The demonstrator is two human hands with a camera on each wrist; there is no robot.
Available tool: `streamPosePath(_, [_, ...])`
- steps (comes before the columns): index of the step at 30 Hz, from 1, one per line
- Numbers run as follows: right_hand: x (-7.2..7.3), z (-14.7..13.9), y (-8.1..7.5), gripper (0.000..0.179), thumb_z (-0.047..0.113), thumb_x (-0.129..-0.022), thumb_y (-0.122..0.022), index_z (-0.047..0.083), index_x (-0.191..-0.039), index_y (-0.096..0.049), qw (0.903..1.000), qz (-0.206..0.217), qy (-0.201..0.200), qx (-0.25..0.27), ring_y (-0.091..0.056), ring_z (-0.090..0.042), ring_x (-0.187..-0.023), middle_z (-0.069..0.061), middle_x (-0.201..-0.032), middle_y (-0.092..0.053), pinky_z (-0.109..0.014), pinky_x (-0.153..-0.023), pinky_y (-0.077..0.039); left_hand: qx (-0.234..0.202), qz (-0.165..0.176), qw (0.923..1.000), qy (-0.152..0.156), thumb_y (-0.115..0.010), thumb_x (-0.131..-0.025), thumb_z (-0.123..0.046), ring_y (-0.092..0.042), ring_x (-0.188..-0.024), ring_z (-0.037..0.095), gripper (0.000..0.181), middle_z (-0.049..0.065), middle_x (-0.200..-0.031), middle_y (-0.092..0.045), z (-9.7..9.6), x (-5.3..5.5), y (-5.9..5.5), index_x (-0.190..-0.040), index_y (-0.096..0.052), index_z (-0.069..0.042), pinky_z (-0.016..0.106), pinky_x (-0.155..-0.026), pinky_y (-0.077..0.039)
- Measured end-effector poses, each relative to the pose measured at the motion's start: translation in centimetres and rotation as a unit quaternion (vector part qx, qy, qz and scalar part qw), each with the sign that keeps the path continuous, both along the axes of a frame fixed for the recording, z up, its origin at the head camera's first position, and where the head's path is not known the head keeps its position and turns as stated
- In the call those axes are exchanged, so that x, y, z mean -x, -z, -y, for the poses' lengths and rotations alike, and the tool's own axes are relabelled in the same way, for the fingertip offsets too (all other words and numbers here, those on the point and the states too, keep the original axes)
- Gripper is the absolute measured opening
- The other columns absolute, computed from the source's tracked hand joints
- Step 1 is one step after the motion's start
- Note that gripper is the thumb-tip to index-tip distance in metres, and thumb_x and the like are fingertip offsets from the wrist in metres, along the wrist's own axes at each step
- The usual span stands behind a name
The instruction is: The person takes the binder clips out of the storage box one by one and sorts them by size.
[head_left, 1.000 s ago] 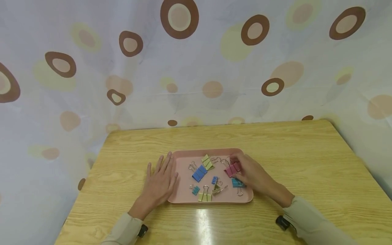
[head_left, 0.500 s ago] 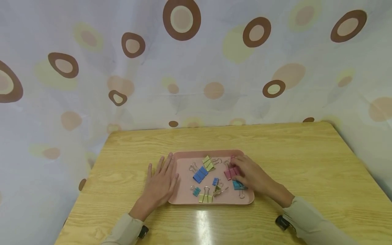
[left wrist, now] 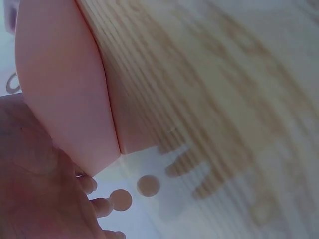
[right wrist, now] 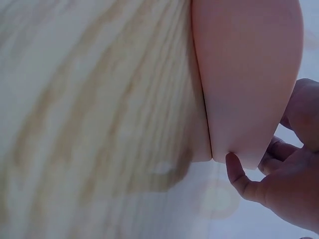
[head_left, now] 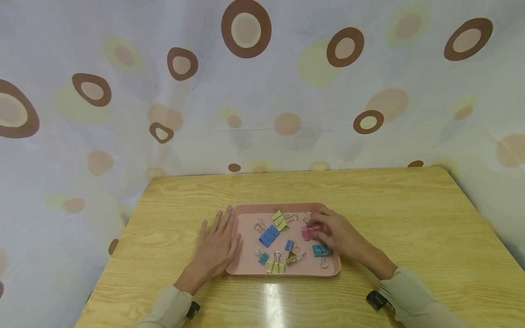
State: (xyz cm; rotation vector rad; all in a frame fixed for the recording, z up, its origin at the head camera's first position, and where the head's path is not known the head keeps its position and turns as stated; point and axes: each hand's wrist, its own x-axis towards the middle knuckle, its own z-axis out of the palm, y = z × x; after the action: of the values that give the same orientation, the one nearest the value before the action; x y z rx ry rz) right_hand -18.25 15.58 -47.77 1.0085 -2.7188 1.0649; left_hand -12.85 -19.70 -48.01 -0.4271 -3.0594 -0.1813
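Observation:
A pink tray (head_left: 246, 264) holds several binder clips in different colours. At its right side my right hand (head_left: 340, 234) reaches in over the rim, thumb and fingers pinching a pink binder clip (head_left: 307, 233). Part of that clip is hidden by the fingers. A teal binder clip (head_left: 322, 250) lies just below the thumb. My left hand (head_left: 215, 250) lies flat with straight fingers against the tray's left edge and holds nothing. In the right wrist view, the little finger (right wrist: 238, 174) touches the tray's outer wall.
Elsewhere in the tray are a large blue clip (head_left: 269, 235), two yellow-green clips, a small teal clip (head_left: 263, 258), a small blue clip (head_left: 289, 244) and an olive clip (head_left: 291, 256). The tray rests on a wooden table (head_left: 393, 205) backed by a patterned curtain (head_left: 262, 91).
My right hand's fingers have shifted slightly on the pink binder clip, which has turned a little. The teal clip shows more from under the thumb. My left hand has stayed in place.

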Motion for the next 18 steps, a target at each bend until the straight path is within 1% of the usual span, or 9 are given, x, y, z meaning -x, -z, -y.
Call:
streamPosePath(2, [0.0,-0.2,-0.1,0.023,-0.001,-0.087,-0.080,0.010,-0.106,-0.073,0.9999,-0.008,0.006,0.009,-0.063,-0.016,-0.094,-0.001,-0.112,-0.064,-0.035,-0.081,-0.058,-0.002,-0.002,1.0000,0.003,-0.034,-0.110,-0.038,-0.018,-0.155,0.036,0.065,0.011,-0.171,-0.015,-0.1,0.1,0.1,-0.163,-0.023,-0.002,0.064,-0.120,-0.016])
streamPosePath(5, [-0.2,-0.6,-0.3,0.022,-0.002,-0.086,-0.080,0.011,-0.103,-0.076,0.9991,-0.024,0.026,0.026,-0.064,-0.016,-0.095,0.001,-0.107,-0.065,-0.041,-0.085,-0.058,-0.008,-0.009,0.9999,0.008,-0.035,-0.110,-0.035,-0.018,-0.155,0.037,0.064,0.013,-0.170,-0.016,-0.1,0.1,0.1,-0.162,-0.023,-0.001,0.062,-0.121,-0.017])
streamPosePath(8, [-0.3,-1.0,-0.8,0.023,-0.004,-0.084,-0.080,0.010,-0.101,-0.077,0.9967,-0.051,0.040,0.049,-0.066,-0.018,-0.098,0.001,-0.103,-0.067,-0.046,-0.087,-0.058,-0.009,-0.015,0.9998,0.012,-0.037,-0.110,-0.033,-0.018,-0.155,0.037,0.063,0.014,-0.170,-0.017,-0.2,0.2,0.0,-0.162,-0.023,0.000,0.061,-0.121,-0.018])
streamPosePath(12, [-0.3,-1.6,-1.3,0.024,-0.007,-0.081,-0.081,0.006,-0.101,-0.077,0.9926,-0.081,0.047,0.078,-0.068,-0.022,-0.096,-0.002,-0.102,-0.068,-0.047,-0.084,-0.059,-0.009,-0.016,0.9997,0.014,-0.038,-0.109,-0.031,-0.019,-0.155,0.037,0.063,0.014,-0.170,-0.018,-0.2,0.1,-0.1,-0.162,-0.023,0.000,0.061,-0.121,-0.019])
streamPosePath(14, [-0.2,-1.9,-1.5,0.024,-0.008,-0.081,-0.082,0.004,-0.100,-0.076,0.9907,-0.084,0.052,0.093,-0.069,-0.025,-0.098,-0.005,-0.104,-0.068,-0.046,-0.084,-0.060,-0.011,-0.015,0.9997,0.015,-0.039,-0.109,-0.031,-0.020,-0.155,0.038,0.063,0.015,-0.169,-0.018,-0.2,0.1,-0.1,-0.161,-0.024,0.001,0.061,-0.121,-0.019])
streamPosePath(18, [-0.1,-2.7,-1.6,0.023,-0.009,-0.082,-0.080,0.003,-0.101,-0.076,0.9874,-0.069,0.060,0.129,-0.069,-0.025,-0.099,-0.007,-0.106,-0.069,-0.043,-0.085,-0.059,-0.014,-0.008,0.9998,0.015,-0.038,-0.109,-0.029,-0.020,-0.154,0.038,0.062,0.015,-0.170,-0.017,0.0,0.0,-0.2,-0.161,-0.024,0.001,0.061,-0.121,-0.019])
